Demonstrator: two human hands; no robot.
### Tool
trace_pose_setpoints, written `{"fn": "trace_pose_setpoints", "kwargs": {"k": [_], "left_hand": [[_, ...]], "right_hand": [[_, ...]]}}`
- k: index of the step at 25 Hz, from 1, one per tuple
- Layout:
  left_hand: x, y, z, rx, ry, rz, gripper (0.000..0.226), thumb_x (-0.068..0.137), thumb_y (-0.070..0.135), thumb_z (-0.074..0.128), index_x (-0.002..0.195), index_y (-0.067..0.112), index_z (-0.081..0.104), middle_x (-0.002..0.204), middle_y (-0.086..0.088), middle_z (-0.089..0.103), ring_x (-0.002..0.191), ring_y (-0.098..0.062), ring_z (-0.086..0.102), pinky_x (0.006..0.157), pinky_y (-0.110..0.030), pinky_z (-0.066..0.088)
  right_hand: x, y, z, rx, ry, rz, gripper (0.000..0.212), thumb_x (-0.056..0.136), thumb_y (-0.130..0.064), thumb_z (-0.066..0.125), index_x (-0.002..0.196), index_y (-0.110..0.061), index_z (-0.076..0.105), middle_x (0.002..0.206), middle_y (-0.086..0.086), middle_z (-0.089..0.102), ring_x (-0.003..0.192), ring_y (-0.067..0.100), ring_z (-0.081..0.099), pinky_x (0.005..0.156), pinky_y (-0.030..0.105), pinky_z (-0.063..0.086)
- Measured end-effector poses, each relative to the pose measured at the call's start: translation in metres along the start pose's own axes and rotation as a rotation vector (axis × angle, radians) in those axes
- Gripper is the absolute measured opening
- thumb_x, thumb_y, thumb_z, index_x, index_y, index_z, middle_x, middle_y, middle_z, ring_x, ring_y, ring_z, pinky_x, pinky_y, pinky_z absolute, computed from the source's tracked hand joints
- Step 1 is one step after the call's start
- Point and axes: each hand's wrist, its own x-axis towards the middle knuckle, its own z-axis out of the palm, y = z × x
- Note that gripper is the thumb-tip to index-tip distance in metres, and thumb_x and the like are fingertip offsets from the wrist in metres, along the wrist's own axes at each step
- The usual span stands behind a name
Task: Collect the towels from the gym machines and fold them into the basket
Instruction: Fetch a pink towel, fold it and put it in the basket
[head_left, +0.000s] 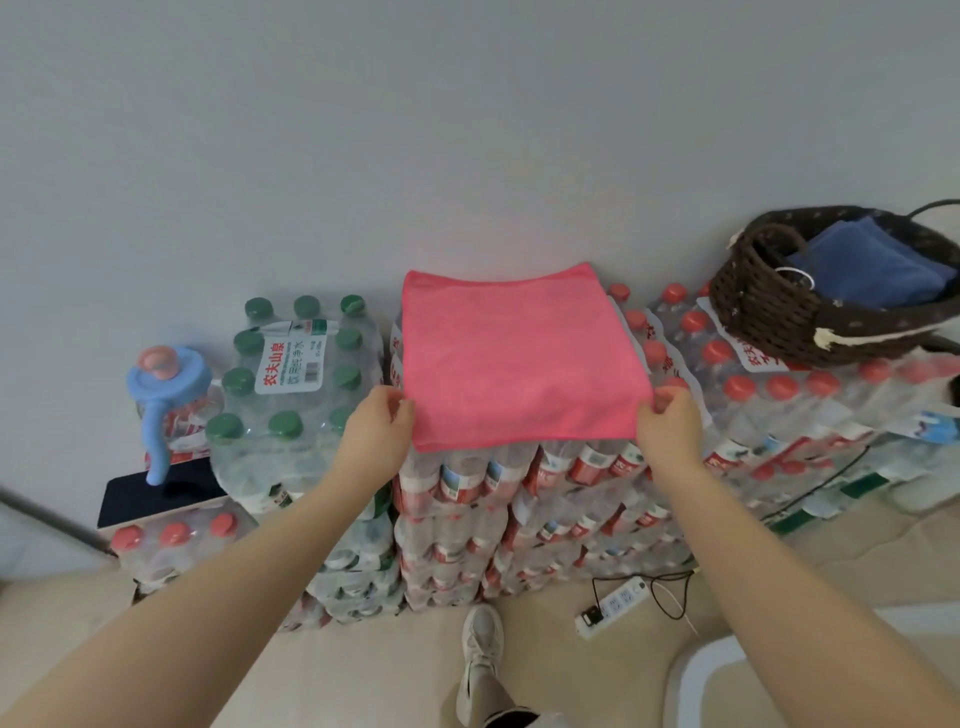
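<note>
Stacked water bottle packs (519, 483) against wall. My left hand (376, 423) and right hand (670, 423) pinching pink towel (519, 358) near corners, arms outstretched. Basket (810, 317) holding blue towel (872, 270) sitting right.

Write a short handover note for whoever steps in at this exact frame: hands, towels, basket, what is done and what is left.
Left hand: pinches the near left corner of the pink towel.
Right hand: pinches its near right corner.
The towel lies spread flat on stacked water-bottle packs.
Dark woven basket: on the packs to the right, with a folded blue towel inside.
Done: blue towel folded and in.
Left: fold the pink towel and put it in the basket.
</note>
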Motion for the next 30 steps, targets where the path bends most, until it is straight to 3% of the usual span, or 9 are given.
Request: {"fn": "trace_pose_setpoints", "kwargs": {"k": [2,6,11,14,17,19,24,27,30], "left_hand": [[-0.01,-0.005,0.003,-0.066,-0.02,-0.097,0.033,0.097,0.026,0.039,0.121,0.005,0.047,0.12,-0.012,0.057,0.102,-0.027,0.057,0.084,-0.035,0.044],[-0.022,-0.001,0.007,-0.482,-0.149,-0.436,0.03,0.098,0.028,0.037,0.114,0.005,0.049,0.108,-0.009,0.056,0.087,-0.022,0.058,0.08,-0.036,0.047],[-0.022,0.011,0.018,-0.732,-0.245,-0.583,0.036,0.094,0.033,0.048,0.123,0.012,0.047,0.108,-0.008,0.058,0.099,-0.024,0.058,0.087,-0.039,0.046],[-0.019,0.019,0.021,-0.921,-0.167,-0.602,0.023,0.096,0.022,0.045,0.115,0.01,0.044,0.089,-0.009,0.059,0.081,-0.024,0.062,0.082,-0.038,0.048],[-0.021,0.025,0.016,-1.013,-0.12,-0.512,0.008,0.096,0.015,0.044,0.1,0.008,0.047,0.079,-0.007,0.058,0.054,-0.013,0.064,0.055,-0.025,0.053],[-0.027,0.026,0.01,-0.999,-0.107,-0.419,0.006,0.096,0.012,0.045,0.093,0.009,0.049,0.077,-0.007,0.059,0.045,-0.006,0.062,0.049,-0.02,0.053],[-0.043,0.032,-0.006,-1.044,-0.006,-0.189,0.03,0.094,-0.002,0.04,0.115,0.018,0.042,0.084,-0.01,0.058,0.052,-0.012,0.061,0.058,-0.023,0.056],[-0.048,0.034,-0.019,-0.971,-0.114,-0.101,0.039,0.086,-0.011,0.029,0.099,0.011,0.059,0.083,-0.013,0.058,0.064,-0.019,0.059,0.069,-0.026,0.055],[-0.036,0.034,-0.031,-0.679,-0.248,-0.035,0.037,0.084,-0.015,0.04,0.11,0.004,0.057,0.087,-0.019,0.063,0.08,-0.027,0.062,0.087,-0.034,0.049]], "right_hand": [[-0.012,0.004,0.001,0.199,-0.082,0.178,0.028,0.093,-0.012,0.043,0.117,0.001,0.049,0.103,0.023,0.058,0.082,0.026,0.054,0.074,0.033,0.045],[-0.019,-0.005,-0.007,0.417,-0.19,0.342,0.03,0.098,-0.02,0.039,0.118,-0.004,0.053,0.115,0.022,0.055,0.106,0.031,0.054,0.099,0.038,0.039],[-0.013,-0.013,-0.018,0.482,-0.174,0.447,0.028,0.095,-0.019,0.049,0.119,-0.006,0.052,0.091,0.006,0.058,0.093,0.023,0.058,0.093,0.034,0.044],[-0.017,-0.016,-0.03,0.6,-0.175,0.437,0.009,0.094,-0.014,0.049,0.102,-0.011,0.053,0.085,0.005,0.055,0.076,0.016,0.055,0.077,0.028,0.048],[-0.021,-0.016,-0.046,0.606,-0.167,0.366,0.015,0.095,-0.01,0.046,0.082,-0.015,0.051,0.071,0.005,0.052,0.059,0.013,0.049,0.057,0.022,0.042],[-0.024,-0.019,-0.053,0.662,-0.168,0.29,0.018,0.096,-0.007,0.044,0.081,-0.016,0.05,0.069,0.005,0.05,0.056,0.012,0.045,0.055,0.022,0.038],[-0.034,-0.035,-0.066,0.927,-0.12,0.129,0.024,0.094,-0.001,0.041,0.082,-0.018,0.053,0.07,0.003,0.052,0.055,0.011,0.045,0.049,0.017,0.039],[-0.037,-0.039,-0.075,1.069,-0.141,0.158,0.026,0.092,-0.001,0.037,0.081,-0.011,0.059,0.062,0.002,0.064,0.061,0.014,0.057,0.053,0.018,0.049],[-0.03,-0.038,-0.076,0.968,-0.217,0.13,0.03,0.091,0.001,0.035,0.092,-0.014,0.061,0.08,-0.001,0.072,0.077,0.012,0.068,0.067,0.021,0.054]]}}
